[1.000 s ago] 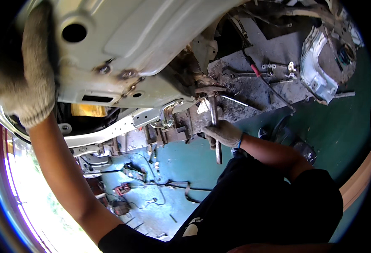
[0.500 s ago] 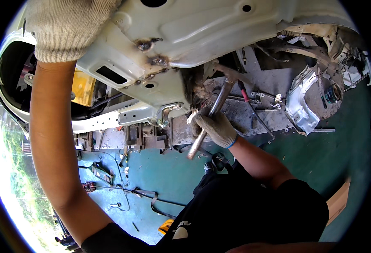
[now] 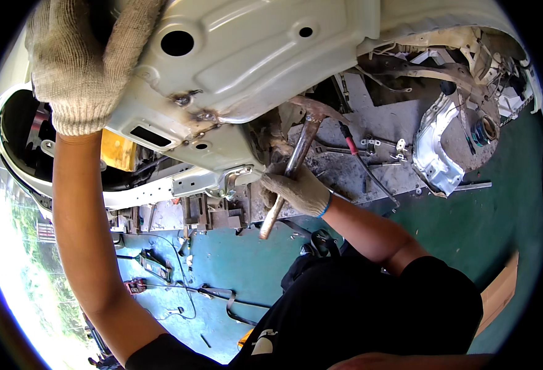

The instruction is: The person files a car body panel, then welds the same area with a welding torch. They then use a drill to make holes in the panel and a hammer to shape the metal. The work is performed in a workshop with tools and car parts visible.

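Head view: green floor (image 3: 428, 228) lay open, near right. Farther, the right hand (image 3: 300, 192) gripped a hammer (image 3: 302, 143), its head near the edge of the car body panel (image 3: 240, 68). Far left, the left hand (image 3: 77, 77) spread over the panel. The hammer leaned further than one second earlier.

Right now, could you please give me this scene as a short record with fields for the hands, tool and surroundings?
Left hand: gloved in off-white knit, raised at the pale sheet-metal car panel; contact unclear
Right hand: similarly gloved, closed around the handle of the rust-marked steel hammer
Hammer position: slanted, head overlapping the panel's edge in view; contact unclear
Panel condition: pierced by round and rectangular openings, scorched in spots
Grey flat platform: curved silvery metal part at its right end
Floor: green
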A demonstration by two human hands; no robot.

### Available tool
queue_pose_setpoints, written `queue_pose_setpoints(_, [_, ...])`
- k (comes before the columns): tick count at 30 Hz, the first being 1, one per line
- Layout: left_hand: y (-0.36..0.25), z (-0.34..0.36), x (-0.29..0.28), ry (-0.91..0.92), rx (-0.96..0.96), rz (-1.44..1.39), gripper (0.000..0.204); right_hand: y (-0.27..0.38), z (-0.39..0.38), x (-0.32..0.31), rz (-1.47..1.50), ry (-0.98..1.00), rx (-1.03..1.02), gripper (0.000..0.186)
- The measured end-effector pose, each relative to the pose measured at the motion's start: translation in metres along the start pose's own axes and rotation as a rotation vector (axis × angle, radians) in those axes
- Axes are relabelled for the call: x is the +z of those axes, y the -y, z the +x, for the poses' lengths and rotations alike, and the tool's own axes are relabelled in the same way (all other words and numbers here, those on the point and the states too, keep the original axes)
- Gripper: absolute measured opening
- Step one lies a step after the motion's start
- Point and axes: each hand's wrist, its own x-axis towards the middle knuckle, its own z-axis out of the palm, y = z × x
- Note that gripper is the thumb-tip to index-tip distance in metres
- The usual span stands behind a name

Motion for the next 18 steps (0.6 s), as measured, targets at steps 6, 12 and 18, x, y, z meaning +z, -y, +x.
queue_pose_setpoints(6, [0.023, -0.020, -0.014, 0.223, -0.101, -0.156, 0.044, -0.037, -0.017, -0.035, -0.181, -0.108, 0.065, 0.026])
queue_pose_setpoints(12, [-0.053, -0.106, -0.058, -0.093, -0.734, -0.287, 0.037, -0.111, -0.135, -0.130, -0.629, -0.819, 0.386, 0.059])
queue_pose_setpoints(18, [-0.303, -0.260, -0.076, 0.726, -0.743, -1.824, 0.027, -0.194, -0.266, -0.115, -0.580, -1.088, 1.044, 0.052])
